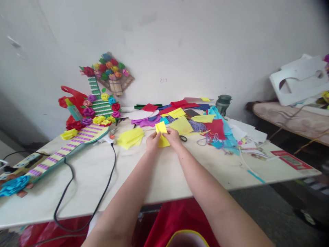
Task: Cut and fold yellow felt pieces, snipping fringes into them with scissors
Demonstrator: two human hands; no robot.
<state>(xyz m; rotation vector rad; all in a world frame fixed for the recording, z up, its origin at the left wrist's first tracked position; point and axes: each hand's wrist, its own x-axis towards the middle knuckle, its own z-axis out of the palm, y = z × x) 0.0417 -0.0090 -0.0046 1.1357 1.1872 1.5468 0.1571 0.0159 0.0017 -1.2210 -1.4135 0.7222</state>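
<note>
A broad, pale, smooth worktop [133, 178] is seen spread beneath everything in hand. Along its far side, a loose heap of red, purple, blue and yellow paper pieces [177, 113] is strewn. At the left, a long, curved, pale yellow panel with rows of purple bars [68, 149] is laid. Nearer the middle, a fanned stack of thin, bright yellow paper sheets [130, 138] is set beside a white, gun-shaped tool with a black cable [106, 138].

Over the middle, the left hand [153, 140] and the right hand [173, 137] are held close together. Between them, a small, folded piece of bright yellow paper [161, 127] is pinched by each grip, thumb against fingers, at its lower sides. More yellow is seen below it; whether it belongs to the same piece cannot be told. Just beside the right hand, a black loop-shaped handle [185, 140] is seen.

The step in hand is judged to be folding. The edges are best squared before the crease is pressed, the thumbs run outward from the centre, and only light tension applied, since such thin paper may be torn or stretched
</note>
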